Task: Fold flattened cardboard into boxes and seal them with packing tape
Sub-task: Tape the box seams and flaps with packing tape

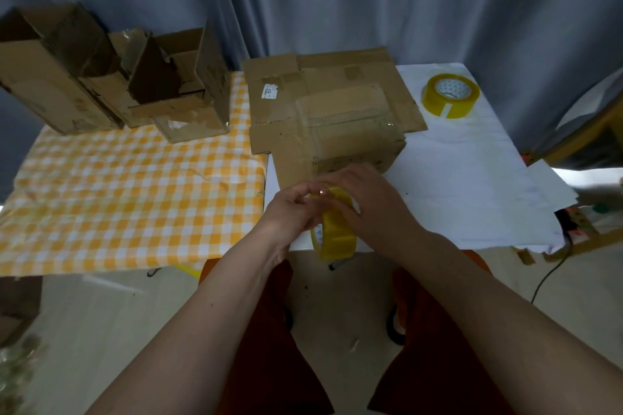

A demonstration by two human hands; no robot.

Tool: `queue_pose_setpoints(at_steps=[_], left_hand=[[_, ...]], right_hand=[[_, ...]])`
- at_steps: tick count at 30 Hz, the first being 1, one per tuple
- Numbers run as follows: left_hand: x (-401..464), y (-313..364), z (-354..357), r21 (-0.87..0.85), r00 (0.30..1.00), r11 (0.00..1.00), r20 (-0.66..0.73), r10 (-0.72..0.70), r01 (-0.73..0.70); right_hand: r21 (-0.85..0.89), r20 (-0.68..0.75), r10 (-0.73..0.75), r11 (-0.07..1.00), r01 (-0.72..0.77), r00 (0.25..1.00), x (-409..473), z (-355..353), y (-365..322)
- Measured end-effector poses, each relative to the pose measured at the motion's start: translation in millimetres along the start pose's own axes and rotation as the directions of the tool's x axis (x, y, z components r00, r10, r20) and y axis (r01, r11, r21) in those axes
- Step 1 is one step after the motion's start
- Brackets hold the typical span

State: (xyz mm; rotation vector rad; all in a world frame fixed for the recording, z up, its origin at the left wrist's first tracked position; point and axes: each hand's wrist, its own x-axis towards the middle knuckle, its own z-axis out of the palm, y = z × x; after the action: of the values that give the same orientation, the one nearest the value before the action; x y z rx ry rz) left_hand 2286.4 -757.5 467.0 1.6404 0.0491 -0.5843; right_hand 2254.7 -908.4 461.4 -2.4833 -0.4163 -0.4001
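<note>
While both hands grip tape roll (333,229) at table edge (276,246), flattened cardboard (337,101) lies beyond.

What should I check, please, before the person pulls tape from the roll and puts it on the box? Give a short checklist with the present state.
1. Tape roll held: ok, the right hand grips it and the left hand pinches at its top.
2. Free tape end found: cannot tell, the fingers hide it.
3. Box within reach: ok, it sits just beyond the hands.
4. Box top closed: ok, clear tape already lies across it.
5. Box resting flat: ok, on the flattened cardboard.
6. Spare roll available: ok, it lies on the white sheet.
</note>
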Motion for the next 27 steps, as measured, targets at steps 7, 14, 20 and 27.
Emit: queue_pose_setpoints(at_steps=[7, 14, 20, 27], left_hand=[[-8, 0, 0, 0.072, 0.996, 0.993, -0.008, 0.090, -0.089], [-13, 0, 3, 0.053, 0.993, 0.995, -0.077, 0.088, -0.084], [-17, 6, 4, 0.018, 0.994, 0.994, -0.001, 0.110, -0.110], [-5, 8, 18, -0.090, 0.995, 0.995, -0.092, 0.035, -0.044]], right_hand=[[-0.014, -0.050, 0.068, 0.998, -0.069, 0.996, -3, -3, -5], [0.068, -0.081, 0.157, 0.986, -0.151, 0.984, -4, -6, -15], [0.068, -0.039, 0.259, 0.964, -0.256, 0.965, -1, -14, -14], [0.278, -0.131, 0.457, 0.869, -0.409, 0.880, -13, -21, -6]])
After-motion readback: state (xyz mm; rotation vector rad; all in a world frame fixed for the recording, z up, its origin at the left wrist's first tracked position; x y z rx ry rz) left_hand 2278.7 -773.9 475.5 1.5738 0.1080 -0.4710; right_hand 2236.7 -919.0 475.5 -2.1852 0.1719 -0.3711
